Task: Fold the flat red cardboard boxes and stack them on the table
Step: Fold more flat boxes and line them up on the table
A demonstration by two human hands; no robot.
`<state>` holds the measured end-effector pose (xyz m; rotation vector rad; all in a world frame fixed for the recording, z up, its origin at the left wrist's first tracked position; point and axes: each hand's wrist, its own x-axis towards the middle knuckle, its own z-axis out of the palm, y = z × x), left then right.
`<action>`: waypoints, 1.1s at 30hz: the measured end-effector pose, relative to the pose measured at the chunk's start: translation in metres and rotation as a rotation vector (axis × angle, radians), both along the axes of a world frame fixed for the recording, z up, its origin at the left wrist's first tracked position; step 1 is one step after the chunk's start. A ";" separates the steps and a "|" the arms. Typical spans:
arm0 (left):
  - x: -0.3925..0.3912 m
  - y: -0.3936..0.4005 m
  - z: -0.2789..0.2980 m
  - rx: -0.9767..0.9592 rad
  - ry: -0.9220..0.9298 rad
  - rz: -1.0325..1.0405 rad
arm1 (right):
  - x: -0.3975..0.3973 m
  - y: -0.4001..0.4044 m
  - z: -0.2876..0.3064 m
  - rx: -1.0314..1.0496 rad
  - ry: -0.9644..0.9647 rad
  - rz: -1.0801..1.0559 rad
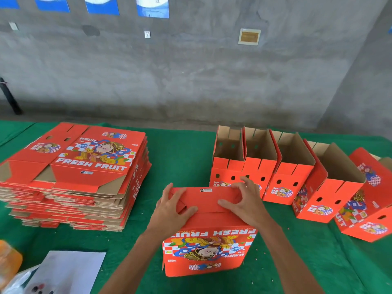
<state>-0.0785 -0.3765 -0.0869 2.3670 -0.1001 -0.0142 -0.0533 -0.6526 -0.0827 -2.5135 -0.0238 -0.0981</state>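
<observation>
paper sheet: white, thin and flat, lying on the near left of the table beside a crinkled clear plastic bag and something orange that is too blurred to name.
box in hand: red printed corrugated card, standing upside down at the near centre, its "FRESH FRUIT" panel facing the person, its bottom flaps turned upward.
left hand: fingers spread fairly straight, pressing down on the left part of the flaps; it clamps nothing.
right hand: fingers bent over the right part of the flaps, thumb reaching toward the middle seam; whether it pinches a tab or only pushes, I cannot tell.
risk, flaps: the interlocking tabs may spring back if the pressure is uneven, since the card looks stiff and creased only at the scores.
risk, walls: a hard push on the hollow box could buckle a side panel or skew the rectangle.
table: covered in green felt-like cloth, slightly rough, likely to grip the box edges.
flat stack: many unfolded blanks, left of centre, brown fluted edges showing, layers slightly fanned and uneven.
risk, stack: the offset layers could slide if bumped by an elbow.
folded boxes: a row at the right, open-topped, brown inside, with slotted rims and oval holes; the far-right ones lean.
wall: grey, mottled concrete with blue posters.
</observation>
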 end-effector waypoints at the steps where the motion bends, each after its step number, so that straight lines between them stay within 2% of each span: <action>1: 0.002 0.000 0.000 0.070 0.033 0.006 | 0.000 0.003 0.000 -0.052 0.050 -0.018; 5: 0.011 -0.017 0.005 0.344 0.076 0.108 | -0.004 0.010 0.003 -0.152 0.176 -0.110; 7: 0.013 -0.023 0.007 0.377 0.041 0.129 | -0.005 0.009 0.004 -0.187 0.198 -0.132; 8: 0.014 -0.022 0.008 0.352 0.028 0.147 | -0.004 0.008 0.007 -0.129 0.220 -0.142; 10: 0.014 -0.018 0.007 0.309 0.034 0.172 | -0.002 0.001 0.012 0.125 0.321 -0.204; 13: 0.012 -0.006 0.004 0.291 0.030 0.189 | -0.002 -0.017 0.011 0.488 0.620 -0.345; 15: 0.012 0.007 0.003 0.248 0.030 0.214 | -0.006 -0.021 0.004 0.539 0.808 -0.354; 18: 0.012 0.031 -0.001 0.175 0.024 0.247 | -0.007 -0.009 -0.003 0.437 0.965 -0.326; 20: 0.009 0.045 -0.004 0.123 0.012 0.269 | -0.002 0.004 0.003 0.369 0.982 -0.304; 25: -0.010 0.076 -0.010 0.003 -0.067 0.368 | 0.010 0.041 0.023 0.347 0.964 -0.165; 28: -0.025 0.093 -0.015 -0.097 -0.136 0.418 | 0.026 0.057 0.033 0.217 0.866 -0.109; 33: -0.045 0.092 -0.031 -0.247 -0.341 0.597 | 0.037 0.069 0.049 0.357 0.776 0.027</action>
